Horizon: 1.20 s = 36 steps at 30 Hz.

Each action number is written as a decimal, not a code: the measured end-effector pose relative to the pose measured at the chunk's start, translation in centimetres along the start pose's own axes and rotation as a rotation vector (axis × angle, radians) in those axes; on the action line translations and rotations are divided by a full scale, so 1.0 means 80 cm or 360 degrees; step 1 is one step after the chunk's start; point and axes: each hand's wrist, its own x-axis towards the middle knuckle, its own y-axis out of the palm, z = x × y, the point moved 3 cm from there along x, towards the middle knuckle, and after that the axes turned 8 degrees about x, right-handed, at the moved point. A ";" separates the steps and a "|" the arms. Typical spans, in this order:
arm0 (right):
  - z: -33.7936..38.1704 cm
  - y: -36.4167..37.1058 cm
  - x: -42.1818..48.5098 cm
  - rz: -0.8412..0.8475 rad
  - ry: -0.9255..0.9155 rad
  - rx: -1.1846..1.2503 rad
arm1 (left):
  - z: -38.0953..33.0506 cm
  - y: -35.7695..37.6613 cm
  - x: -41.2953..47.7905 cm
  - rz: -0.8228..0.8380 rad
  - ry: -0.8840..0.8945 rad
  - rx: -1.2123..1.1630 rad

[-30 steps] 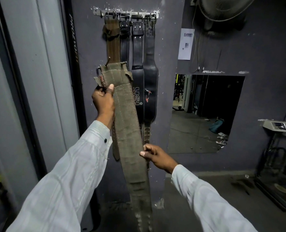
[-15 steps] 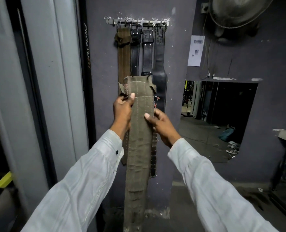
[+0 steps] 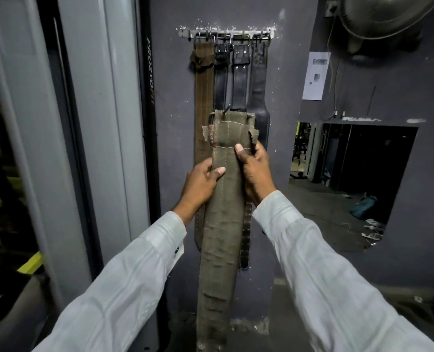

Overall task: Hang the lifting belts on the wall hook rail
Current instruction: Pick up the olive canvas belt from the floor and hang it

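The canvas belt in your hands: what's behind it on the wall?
Behind the canvas belt hang four belts from the hook rail: a brown one and three black ones. Their middle stretches are covered.

Hanging belts on rail, upper centre: four, namely one olive canvas belt (image 3: 204, 97) and three black leather belts (image 3: 238, 80). Hook rail (image 3: 226, 34): one. Held canvas belt (image 3: 223, 224), centre: one. Hands: two.

head view, close, facing wall (image 3: 175, 102) (slightly downward)
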 end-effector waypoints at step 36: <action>0.010 -0.012 0.038 -0.0327 0.0020 0.0072 | 0.131 0.060 -0.114 0.0499 -0.0221 0.0316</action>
